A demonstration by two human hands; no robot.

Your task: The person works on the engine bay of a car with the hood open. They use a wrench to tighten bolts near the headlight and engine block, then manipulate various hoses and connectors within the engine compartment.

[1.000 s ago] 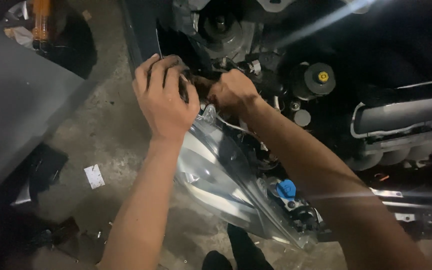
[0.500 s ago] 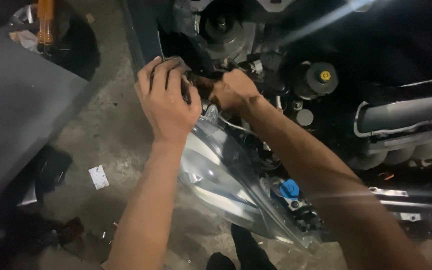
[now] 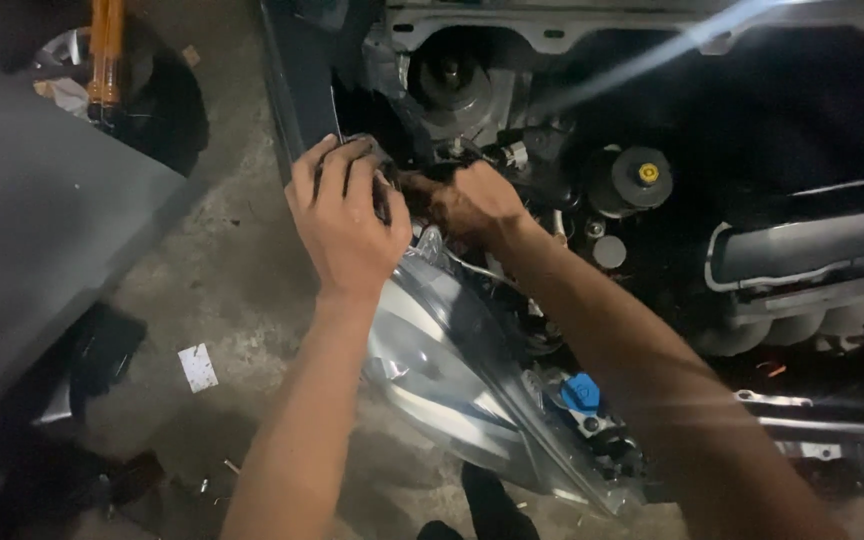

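Head view shows your left hand (image 3: pixel 347 215) gripping the dark plug (image 3: pixel 377 160) beside your closed right hand (image 3: pixel 472 200); steady the headlight (image 3: pixel 442 370) below them and pull straight.

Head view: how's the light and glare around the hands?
Head view: dim overall; a streak of glare crosses the dark engine bay; headlight lens reflects light; left hand and right hand are lit, but the part between them is shadowed and unclear.
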